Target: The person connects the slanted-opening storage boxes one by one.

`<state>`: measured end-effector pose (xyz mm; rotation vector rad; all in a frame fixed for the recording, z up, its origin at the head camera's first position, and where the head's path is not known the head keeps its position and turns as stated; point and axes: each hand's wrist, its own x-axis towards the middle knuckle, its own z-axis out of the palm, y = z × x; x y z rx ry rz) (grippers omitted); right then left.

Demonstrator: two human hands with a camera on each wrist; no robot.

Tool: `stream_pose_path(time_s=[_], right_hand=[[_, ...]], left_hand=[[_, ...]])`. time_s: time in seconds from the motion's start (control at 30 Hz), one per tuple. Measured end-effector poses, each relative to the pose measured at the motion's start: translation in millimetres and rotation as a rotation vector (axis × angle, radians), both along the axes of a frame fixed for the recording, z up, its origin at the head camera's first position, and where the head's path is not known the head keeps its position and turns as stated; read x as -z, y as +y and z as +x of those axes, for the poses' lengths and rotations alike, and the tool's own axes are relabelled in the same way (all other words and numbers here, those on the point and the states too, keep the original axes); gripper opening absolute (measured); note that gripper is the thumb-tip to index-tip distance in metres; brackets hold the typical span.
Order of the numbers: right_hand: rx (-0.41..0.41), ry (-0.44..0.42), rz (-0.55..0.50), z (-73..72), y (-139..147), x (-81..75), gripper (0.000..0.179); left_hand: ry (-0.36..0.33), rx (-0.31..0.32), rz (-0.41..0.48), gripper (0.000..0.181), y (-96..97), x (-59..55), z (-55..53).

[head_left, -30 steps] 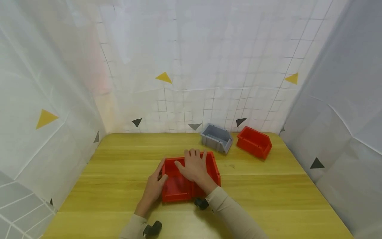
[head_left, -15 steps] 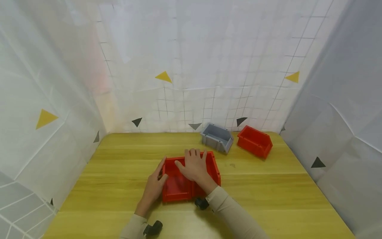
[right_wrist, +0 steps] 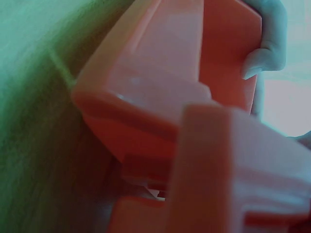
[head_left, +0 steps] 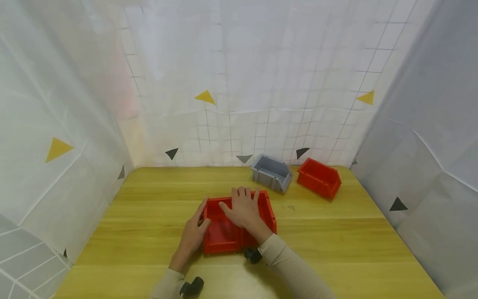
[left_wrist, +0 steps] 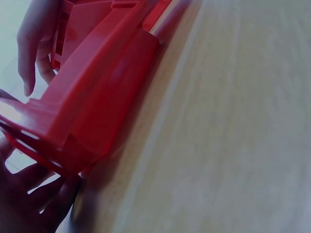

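Two red plastic storage bins stand side by side on the table in the head view. My left hand [head_left: 192,234] grips the left wall of the left bin [head_left: 222,248], thumb over the rim and fingers outside. My right hand [head_left: 244,209] lies across the back where the bins meet, its fingers bent over the rear rim of the right bin [head_left: 269,207] and its thumb towards the left bin. In the left wrist view, the left hand's fingers [left_wrist: 53,191] touch a bin's underside edge. The right wrist view shows the left thumb [right_wrist: 265,60] hooked over a red wall.
Behind them on the wooden table [head_left: 149,224] stand a grey bin [head_left: 266,179] and another red bin [head_left: 313,183], apart from each other. White sheeting [head_left: 239,62] encloses the back and both sides. Black wrist mounts [head_left: 192,286] hang below the cuffs.
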<state>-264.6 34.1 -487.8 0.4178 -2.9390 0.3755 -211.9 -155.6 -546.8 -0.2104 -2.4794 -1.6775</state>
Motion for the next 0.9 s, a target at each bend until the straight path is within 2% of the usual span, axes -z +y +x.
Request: stream_pose_path(time_s=[0.33,0.67,0.9], right_hand=[[-0.001,-0.008,-0.02,0.5,0.3,-1.1,0.075],[-0.004,0.012,-0.022,-3.6,1.0,6.4,0.075],[0.0,-0.012,-0.017,-1.5,0.0,3.6,0.076]], left_hand=[[0.0,-0.004,-0.004,0.069,0.2,0.1,-1.0],[-0.002,-0.001,0.006,0.068,0.5,-0.8,-0.9],[-0.014,0.002,0.013,0.069,0.4,-0.8,-0.2]])
